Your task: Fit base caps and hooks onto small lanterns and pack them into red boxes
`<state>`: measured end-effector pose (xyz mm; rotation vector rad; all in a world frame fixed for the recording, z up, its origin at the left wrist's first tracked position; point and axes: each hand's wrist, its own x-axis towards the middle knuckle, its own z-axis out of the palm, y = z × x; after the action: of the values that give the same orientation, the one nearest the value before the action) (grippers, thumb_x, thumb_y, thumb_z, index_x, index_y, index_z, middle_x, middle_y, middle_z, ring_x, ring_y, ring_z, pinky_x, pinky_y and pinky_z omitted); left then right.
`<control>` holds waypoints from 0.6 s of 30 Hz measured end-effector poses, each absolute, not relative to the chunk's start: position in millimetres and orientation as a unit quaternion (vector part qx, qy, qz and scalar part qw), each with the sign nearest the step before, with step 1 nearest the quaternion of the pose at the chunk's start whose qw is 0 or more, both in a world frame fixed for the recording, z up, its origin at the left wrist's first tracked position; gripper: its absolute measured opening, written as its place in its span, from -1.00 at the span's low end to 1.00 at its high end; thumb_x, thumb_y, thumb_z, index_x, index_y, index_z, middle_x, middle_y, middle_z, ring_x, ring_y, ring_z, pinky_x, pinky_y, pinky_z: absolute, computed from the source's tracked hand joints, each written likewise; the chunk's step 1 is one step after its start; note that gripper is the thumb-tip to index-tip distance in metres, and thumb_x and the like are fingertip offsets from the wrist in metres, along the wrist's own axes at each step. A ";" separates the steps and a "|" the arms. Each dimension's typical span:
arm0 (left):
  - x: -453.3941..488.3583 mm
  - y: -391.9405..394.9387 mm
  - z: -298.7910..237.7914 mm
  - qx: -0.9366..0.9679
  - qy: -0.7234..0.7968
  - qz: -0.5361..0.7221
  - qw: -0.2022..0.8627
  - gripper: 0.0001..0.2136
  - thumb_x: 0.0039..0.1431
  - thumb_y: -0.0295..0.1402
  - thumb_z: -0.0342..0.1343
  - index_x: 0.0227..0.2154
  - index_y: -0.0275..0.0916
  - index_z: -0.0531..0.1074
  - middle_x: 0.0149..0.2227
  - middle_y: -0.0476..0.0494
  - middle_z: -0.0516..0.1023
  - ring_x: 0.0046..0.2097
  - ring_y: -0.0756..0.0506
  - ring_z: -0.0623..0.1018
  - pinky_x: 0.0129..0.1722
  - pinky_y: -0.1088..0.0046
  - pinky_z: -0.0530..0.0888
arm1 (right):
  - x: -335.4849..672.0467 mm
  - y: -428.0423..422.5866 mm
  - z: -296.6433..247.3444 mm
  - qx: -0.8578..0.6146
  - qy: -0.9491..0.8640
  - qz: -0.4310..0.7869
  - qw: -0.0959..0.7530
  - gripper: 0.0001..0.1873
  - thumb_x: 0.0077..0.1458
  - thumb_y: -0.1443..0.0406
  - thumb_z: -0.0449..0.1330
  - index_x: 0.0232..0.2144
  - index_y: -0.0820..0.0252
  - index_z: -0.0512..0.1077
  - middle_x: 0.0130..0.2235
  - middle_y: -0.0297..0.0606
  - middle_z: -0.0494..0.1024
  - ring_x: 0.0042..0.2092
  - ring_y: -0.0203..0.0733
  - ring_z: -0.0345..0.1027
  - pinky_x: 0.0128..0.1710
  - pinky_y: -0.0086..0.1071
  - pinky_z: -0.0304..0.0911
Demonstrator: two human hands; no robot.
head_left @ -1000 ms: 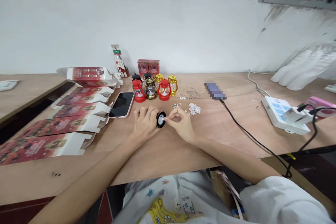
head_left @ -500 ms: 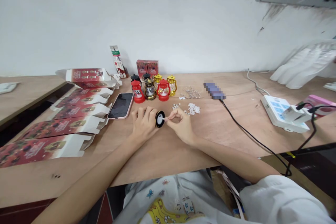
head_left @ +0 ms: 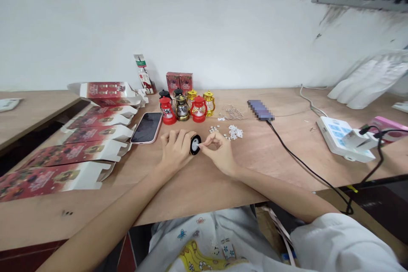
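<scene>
table [head_left: 197, 191] | phone [head_left: 147, 127] left of fingers [head_left: 178, 141] | lanterns [head_left: 188, 108] beyond | white bits [head_left: 236, 131] right-beyond | flat cartons [head_left: 79, 151] far left | power strip [head_left: 338, 136] far right

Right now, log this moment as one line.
left hand: grips black round piece | right hand: pinches at its white centre | table: toy lanterns, phone, flat boxes

A small packing workshop: a bare plywood surface [head_left: 197, 187] against a plain white wall [head_left: 204, 21], with toy lanterns [head_left: 186, 108] clustered at its back. Left of the lanterns lie rows of flat printed cartons [head_left: 92, 134]. Right of them are loose small parts [head_left: 236, 131] and a power strip [head_left: 338, 136].
</scene>
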<state>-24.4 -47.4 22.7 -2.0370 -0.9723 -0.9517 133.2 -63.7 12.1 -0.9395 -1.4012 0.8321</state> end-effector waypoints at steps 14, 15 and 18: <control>-23.0 -49.9 25.4 -0.781 -0.355 -0.372 0.356 -0.86 0.14 -0.33 0.06 -0.31 -0.28 0.42 -0.39 -0.15 0.53 -0.33 -0.15 0.31 -0.27 0.29 0.08 | 135.6 -63.2 13.0 -0.402 -0.632 0.350 0.563 -0.84 -0.05 0.27 0.25 -0.47 0.13 0.31 -0.44 -0.40 0.44 -0.33 -0.27 0.38 -0.26 -0.37 0.23; -23.3 -50.0 25.6 -0.780 -0.354 -0.373 0.357 -0.87 0.14 -0.33 0.06 -0.31 -0.27 0.42 -0.39 -0.14 0.54 -0.33 -0.15 0.31 -0.27 0.29 0.08 | 137.1 -63.3 15.0 -0.399 -0.645 0.339 0.556 -0.85 -0.03 0.27 0.25 -0.47 0.13 0.31 -0.43 -0.40 0.45 -0.32 -0.27 0.38 -0.25 -0.36 0.23; -24.0 -50.1 25.4 -0.781 -0.345 -0.378 0.357 -0.86 0.16 -0.33 0.04 -0.30 -0.27 0.42 -0.39 -0.14 0.54 -0.33 -0.15 0.32 -0.28 0.29 0.07 | 142.8 -61.6 21.9 -0.408 -0.685 0.276 0.537 -0.82 0.00 0.23 0.25 -0.50 0.13 0.31 -0.42 -0.38 0.44 -0.31 -0.25 0.35 -0.21 -0.33 0.23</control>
<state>-24.0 -50.1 25.4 -2.0167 -0.8902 -0.9761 142.8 -61.6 21.9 -0.9701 -1.6308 0.6568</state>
